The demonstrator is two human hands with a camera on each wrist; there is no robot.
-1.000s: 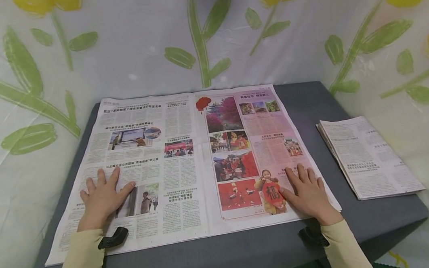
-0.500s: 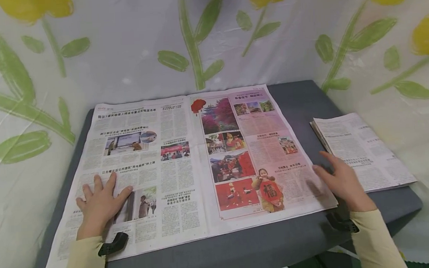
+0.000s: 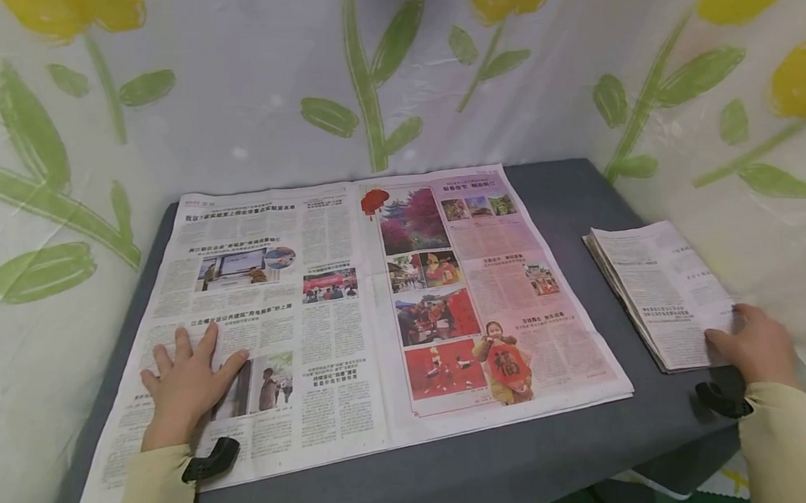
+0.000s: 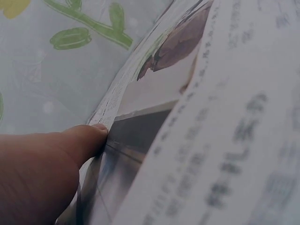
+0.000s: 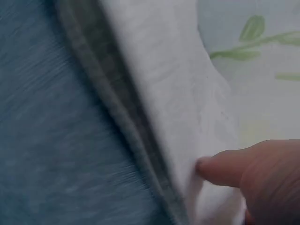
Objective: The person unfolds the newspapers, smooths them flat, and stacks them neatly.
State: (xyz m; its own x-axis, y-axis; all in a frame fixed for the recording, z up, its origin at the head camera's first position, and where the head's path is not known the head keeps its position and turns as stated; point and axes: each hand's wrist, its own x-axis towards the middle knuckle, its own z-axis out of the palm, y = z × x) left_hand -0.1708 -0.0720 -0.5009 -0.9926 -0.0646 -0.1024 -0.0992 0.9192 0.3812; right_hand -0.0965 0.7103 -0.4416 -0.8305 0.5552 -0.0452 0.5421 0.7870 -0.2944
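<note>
An open newspaper (image 3: 338,323) lies spread flat, text on its left page and red and pink photos on its right. My left hand (image 3: 187,380) rests on the left page with fingers spread; the left wrist view shows its thumb (image 4: 86,140) against the paper. To the right is a stack of folded newspapers (image 3: 658,291). My right hand (image 3: 760,347) grips the near right corner of this stack, thumb on top and the other fingers mostly hidden past the edge. In the right wrist view that thumb (image 5: 222,168) presses the white paper.
Both papers lie on a grey cloth-covered table (image 3: 522,443). A white sheet (image 3: 230,86) painted with yellow flowers and green leaves hangs behind and along both sides. A black band (image 3: 212,459) is on the left wrist, another (image 3: 724,400) on the right.
My right hand has left the open newspaper's right page, moved right and taken the near corner of the folded stack. My left hand has stayed on the left page.
</note>
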